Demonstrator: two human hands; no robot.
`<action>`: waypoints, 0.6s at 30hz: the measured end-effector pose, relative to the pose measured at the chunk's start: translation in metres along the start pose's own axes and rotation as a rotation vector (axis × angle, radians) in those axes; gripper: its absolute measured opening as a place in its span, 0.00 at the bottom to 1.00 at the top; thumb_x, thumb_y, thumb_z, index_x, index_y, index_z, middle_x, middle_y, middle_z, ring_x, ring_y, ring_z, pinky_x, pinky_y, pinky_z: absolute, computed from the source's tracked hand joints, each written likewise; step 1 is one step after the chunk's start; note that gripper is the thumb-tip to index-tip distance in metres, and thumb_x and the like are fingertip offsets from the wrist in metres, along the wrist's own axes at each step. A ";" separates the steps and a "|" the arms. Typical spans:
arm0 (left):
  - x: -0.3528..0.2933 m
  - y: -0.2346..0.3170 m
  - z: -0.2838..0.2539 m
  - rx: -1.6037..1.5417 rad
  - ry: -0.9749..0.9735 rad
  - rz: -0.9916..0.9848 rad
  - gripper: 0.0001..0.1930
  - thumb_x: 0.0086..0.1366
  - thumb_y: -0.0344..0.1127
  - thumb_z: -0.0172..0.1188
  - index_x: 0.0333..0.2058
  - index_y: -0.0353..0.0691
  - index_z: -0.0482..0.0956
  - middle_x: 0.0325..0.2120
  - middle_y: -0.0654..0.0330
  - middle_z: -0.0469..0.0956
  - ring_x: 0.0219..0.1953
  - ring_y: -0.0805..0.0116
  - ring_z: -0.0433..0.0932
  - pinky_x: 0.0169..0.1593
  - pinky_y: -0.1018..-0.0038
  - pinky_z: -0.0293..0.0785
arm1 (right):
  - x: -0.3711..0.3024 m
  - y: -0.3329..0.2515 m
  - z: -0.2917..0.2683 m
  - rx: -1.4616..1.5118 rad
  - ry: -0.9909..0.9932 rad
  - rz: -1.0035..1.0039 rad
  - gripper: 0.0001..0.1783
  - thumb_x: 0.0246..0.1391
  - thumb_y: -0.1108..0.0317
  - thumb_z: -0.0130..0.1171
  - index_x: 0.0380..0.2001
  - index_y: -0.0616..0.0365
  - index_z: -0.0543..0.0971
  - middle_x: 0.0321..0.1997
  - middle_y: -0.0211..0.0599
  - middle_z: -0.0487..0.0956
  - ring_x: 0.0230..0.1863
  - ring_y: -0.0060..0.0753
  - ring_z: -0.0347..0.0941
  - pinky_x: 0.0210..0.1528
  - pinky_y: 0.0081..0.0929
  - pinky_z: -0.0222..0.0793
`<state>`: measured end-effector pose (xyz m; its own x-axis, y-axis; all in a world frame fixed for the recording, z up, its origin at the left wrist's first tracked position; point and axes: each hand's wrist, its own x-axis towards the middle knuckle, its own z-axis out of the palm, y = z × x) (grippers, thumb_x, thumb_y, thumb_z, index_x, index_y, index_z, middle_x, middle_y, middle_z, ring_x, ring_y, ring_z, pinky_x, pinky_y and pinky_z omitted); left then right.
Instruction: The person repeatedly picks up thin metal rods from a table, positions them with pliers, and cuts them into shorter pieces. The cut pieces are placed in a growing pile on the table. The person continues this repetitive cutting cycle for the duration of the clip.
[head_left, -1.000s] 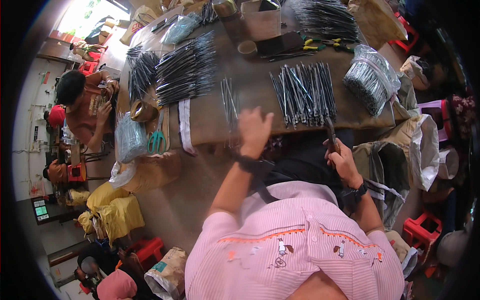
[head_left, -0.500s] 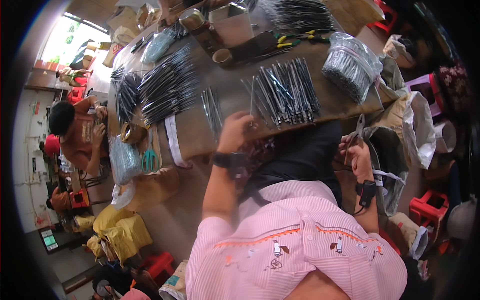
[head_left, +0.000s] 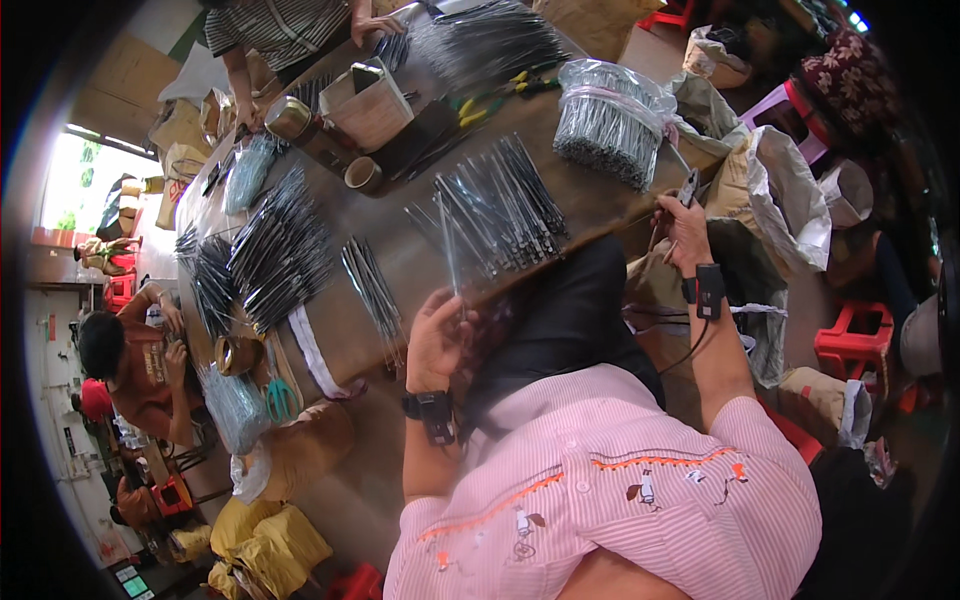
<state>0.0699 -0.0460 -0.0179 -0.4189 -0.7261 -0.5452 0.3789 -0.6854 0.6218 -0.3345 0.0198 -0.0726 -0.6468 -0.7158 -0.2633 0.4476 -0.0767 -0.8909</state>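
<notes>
My left hand [head_left: 434, 340] pinches the lower end of a thin metal strip [head_left: 451, 255] at the near edge of the table. Beyond that hand lies a loose row of similar strips [head_left: 510, 205], with a smaller bunch of strips [head_left: 370, 285] to its left. My right hand [head_left: 684, 235] is closed around a pair of pliers [head_left: 690, 185], held up off the table's right corner. Just past the pliers stands a thick bundle of strips in a clear plastic bag [head_left: 608, 125]. The pliers' far end is too small to make out clearly.
Bigger heaps of dark strips [head_left: 285, 250] cover the left of the table. A roll of tape [head_left: 363, 175], a box [head_left: 368, 105] and yellow-handled pliers [head_left: 470, 110] lie farther back. Teal scissors [head_left: 280, 400] hang at left. Open sacks [head_left: 775, 190] stand at right. Two people work nearby.
The view has turned, so the table appears tilted. My right hand has lifted the pliers toward the bagged bundle. My left hand still holds a strip, now nearer my body.
</notes>
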 end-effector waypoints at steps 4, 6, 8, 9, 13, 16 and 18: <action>0.000 -0.004 0.001 -0.028 0.022 -0.005 0.09 0.62 0.28 0.58 0.41 0.39 0.75 0.27 0.64 0.77 0.27 0.74 0.78 0.26 0.86 0.72 | 0.023 0.001 0.016 -0.430 0.094 -0.294 0.09 0.47 0.72 0.65 0.31 0.59 0.75 0.22 0.28 0.74 0.20 0.23 0.70 0.24 0.25 0.67; 0.002 -0.005 0.003 -0.031 0.024 -0.025 0.11 0.60 0.29 0.61 0.41 0.42 0.74 0.27 0.64 0.76 0.27 0.72 0.77 0.27 0.84 0.72 | 0.030 0.003 0.020 -0.599 0.162 -0.413 0.09 0.46 0.72 0.66 0.30 0.60 0.75 0.22 0.28 0.74 0.20 0.23 0.69 0.23 0.25 0.65; 0.001 -0.009 0.006 0.000 0.021 -0.014 0.11 0.60 0.29 0.61 0.41 0.41 0.74 0.28 0.64 0.76 0.27 0.72 0.77 0.28 0.84 0.72 | 0.037 0.003 0.022 -0.517 0.179 -0.314 0.10 0.45 0.72 0.66 0.31 0.60 0.76 0.23 0.28 0.75 0.21 0.22 0.69 0.24 0.26 0.64; 0.001 -0.009 0.007 0.015 0.025 -0.006 0.11 0.60 0.29 0.61 0.41 0.41 0.74 0.28 0.64 0.76 0.27 0.72 0.77 0.29 0.84 0.72 | 0.038 0.003 0.021 -0.457 0.181 -0.260 0.10 0.45 0.72 0.66 0.31 0.60 0.76 0.23 0.28 0.75 0.21 0.23 0.69 0.25 0.26 0.64; -0.006 -0.011 0.001 0.020 0.013 -0.012 0.10 0.60 0.28 0.61 0.41 0.40 0.74 0.28 0.63 0.77 0.27 0.72 0.77 0.30 0.83 0.72 | 0.037 0.005 0.008 -0.301 0.193 -0.188 0.10 0.47 0.74 0.64 0.33 0.60 0.75 0.26 0.31 0.77 0.23 0.25 0.72 0.26 0.26 0.68; -0.012 -0.012 -0.010 -0.003 0.015 -0.001 0.10 0.60 0.28 0.60 0.40 0.40 0.74 0.27 0.62 0.77 0.27 0.70 0.78 0.30 0.82 0.71 | 0.030 0.001 -0.002 -0.090 0.097 -0.068 0.09 0.50 0.77 0.61 0.35 0.61 0.74 0.27 0.34 0.77 0.25 0.28 0.73 0.29 0.28 0.72; -0.015 -0.014 -0.016 0.004 0.039 0.010 0.08 0.62 0.28 0.58 0.41 0.39 0.74 0.27 0.62 0.77 0.26 0.72 0.78 0.27 0.84 0.72 | 0.013 -0.003 -0.011 0.103 0.029 0.063 0.08 0.50 0.79 0.60 0.36 0.64 0.74 0.27 0.36 0.77 0.25 0.30 0.74 0.29 0.29 0.73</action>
<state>0.0841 -0.0265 -0.0269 -0.3824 -0.7349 -0.5601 0.3795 -0.6776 0.6300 -0.3507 0.0186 -0.0774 -0.6326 -0.7008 -0.3296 0.5477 -0.1040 -0.8302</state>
